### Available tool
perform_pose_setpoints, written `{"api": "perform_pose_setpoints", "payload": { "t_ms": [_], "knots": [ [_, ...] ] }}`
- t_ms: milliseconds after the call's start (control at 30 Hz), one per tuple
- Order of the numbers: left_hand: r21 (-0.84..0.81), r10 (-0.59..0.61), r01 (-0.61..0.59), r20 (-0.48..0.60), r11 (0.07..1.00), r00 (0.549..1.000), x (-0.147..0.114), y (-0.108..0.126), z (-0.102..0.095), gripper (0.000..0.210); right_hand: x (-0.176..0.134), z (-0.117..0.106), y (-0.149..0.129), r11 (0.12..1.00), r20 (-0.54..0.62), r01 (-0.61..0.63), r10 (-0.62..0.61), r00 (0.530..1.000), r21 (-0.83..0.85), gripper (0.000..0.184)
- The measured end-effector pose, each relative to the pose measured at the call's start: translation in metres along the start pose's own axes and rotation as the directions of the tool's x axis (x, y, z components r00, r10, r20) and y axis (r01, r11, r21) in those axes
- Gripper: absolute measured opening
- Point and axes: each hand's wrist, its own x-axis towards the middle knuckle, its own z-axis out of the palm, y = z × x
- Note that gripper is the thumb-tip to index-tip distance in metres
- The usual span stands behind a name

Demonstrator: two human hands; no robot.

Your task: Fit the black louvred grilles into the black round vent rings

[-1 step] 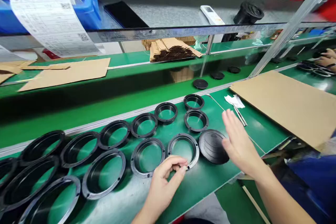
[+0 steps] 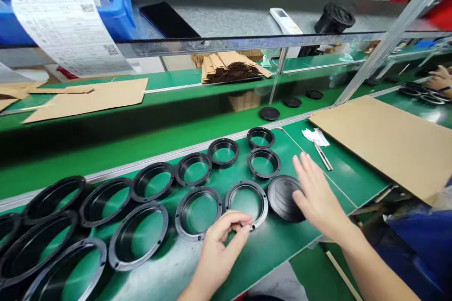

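Observation:
My left hand [image 2: 219,244] pinches the near rim of a black plastic ring [image 2: 246,183] between thumb and forefinger; the ring lies flat on the green bench [image 2: 275,244]. Right beside it lies a solid black ribbed cap [image 2: 280,197]. With fingers spread and holding nothing, my right hand [image 2: 318,197] hovers over the cap's right edge. Several more black rings [image 2: 197,211] lie in two rows running to the left, growing larger toward the near left corner.
A cardboard sheet [image 2: 384,141] covers the bench at right, with white tissue [image 2: 316,136] and metal tweezers [image 2: 323,156] beside it. Black caps [image 2: 269,113] ride the belt behind. Another person's hands [image 2: 441,80] work far right. The shelf above holds a remote [image 2: 285,20].
My right hand has shifted a little left and down, now overlapping the black cap's right edge. My left hand stays on the ring's rim.

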Motion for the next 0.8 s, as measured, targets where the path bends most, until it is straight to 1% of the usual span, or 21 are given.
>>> {"api": "perform_pose_setpoints", "payload": {
  "t_ms": [67, 133, 200, 267, 333, 400, 467, 500, 533, 567, 600, 633, 667, 700, 733, 767, 800],
  "knots": [
    [0.008, 0.005, -0.005, -0.001, 1.000, 1.000, 0.001, 0.003, 0.002, 0.012, -0.011, 0.018, -0.003, 0.997, 0.089, 0.004, 0.003, 0.996, -0.079, 0.075],
    [0.018, 0.000, 0.000, 0.000, 1.000, 1.000, 0.001, 0.005, 0.003, 0.012, -0.018, 0.032, -0.004, 0.990, 0.144, 0.024, -0.003, 0.990, -0.140, 0.083],
    [0.025, -0.014, 0.014, 0.002, 1.000, 1.000, 0.001, 0.007, 0.002, 0.012, -0.020, 0.040, -0.001, 0.983, 0.155, 0.034, -0.005, 0.988, -0.180, 0.087],
    [0.026, -0.028, 0.028, 0.001, 0.999, 1.000, 0.001, 0.008, 0.000, 0.013, -0.020, 0.045, 0.007, 0.979, 0.145, 0.015, 0.014, 0.989, -0.202, 0.085],
    [0.020, -0.034, 0.034, -0.001, 0.999, 0.999, 0.001, 0.006, -0.001, 0.013, -0.018, 0.047, 0.017, 0.980, 0.151, 0.008, 0.023, 0.988, -0.201, 0.084],
    [0.012, -0.035, 0.036, -0.014, 0.999, 0.999, 0.001, 0.004, -0.001, 0.013, -0.017, 0.046, 0.025, 0.981, 0.166, 0.035, -0.002, 0.986, -0.191, 0.089],
    [0.003, -0.037, 0.037, -0.025, 0.999, 0.999, 0.001, 0.001, -0.001, 0.013, -0.014, 0.036, 0.029, 0.979, 0.184, 0.080, -0.045, 0.982, -0.186, 0.092],
    [0.000, -0.042, 0.042, -0.032, 0.999, 0.999, 0.002, 0.000, -0.001, 0.013, -0.012, 0.028, 0.029, 0.980, 0.192, 0.099, -0.065, 0.979, -0.174, 0.089],
    [-0.003, -0.045, 0.045, -0.037, 0.999, 0.998, 0.002, -0.002, -0.001, 0.013, -0.009, 0.018, 0.028, 0.983, 0.186, 0.107, -0.078, 0.979, -0.151, 0.084],
    [-0.005, -0.051, 0.051, -0.042, 0.999, 0.998, 0.002, -0.003, -0.001, 0.013, -0.005, 0.007, 0.026, 0.989, 0.147, 0.095, -0.077, 0.986, -0.116, 0.077],
    [-0.007, -0.059, 0.059, -0.048, 0.998, 0.997, 0.002, -0.004, -0.002, 0.013, -0.001, -0.003, 0.023, 0.995, 0.070, 0.059, -0.054, 0.996, -0.074, 0.072],
    [-0.008, -0.062, 0.061, -0.060, 0.998, 0.996, 0.003, -0.005, -0.002, 0.013, 0.003, -0.011, 0.021, 0.999, -0.031, 0.013, -0.014, 0.999, -0.032, 0.070],
    [-0.010, -0.055, 0.054, -0.070, 0.998, 0.996, 0.003, -0.006, -0.003, 0.013, 0.006, -0.015, 0.020, 0.999, -0.130, -0.033, 0.032, 0.991, -0.002, 0.070],
    [-0.013, -0.046, 0.046, -0.084, 0.999, 0.995, 0.003, -0.006, -0.003, 0.012, 0.008, -0.014, 0.019, 0.998, -0.202, -0.067, 0.067, 0.977, 0.010, 0.071],
    [-0.016, -0.041, 0.039, -0.101, 0.999, 0.994, 0.003, -0.005, -0.004, 0.012, 0.009, -0.009, 0.019, 0.997, -0.213, -0.076, 0.074, 0.974, 0.001, 0.071],
    [-0.018, -0.033, 0.031, -0.119, 0.999, 0.992, 0.002, -0.004, -0.004, 0.012, 0.008, 0.000, 0.020, 0.997, -0.158, -0.068, 0.063, 0.985, -0.024, 0.070],
    [-0.020, -0.032, 0.030, -0.130, 0.999, 0.991, 0.002, -0.002, -0.004, 0.013, 0.006, 0.012, 0.022, 0.997, -0.061, -0.050, 0.047, 0.997, -0.053, 0.069]
  ]
}}
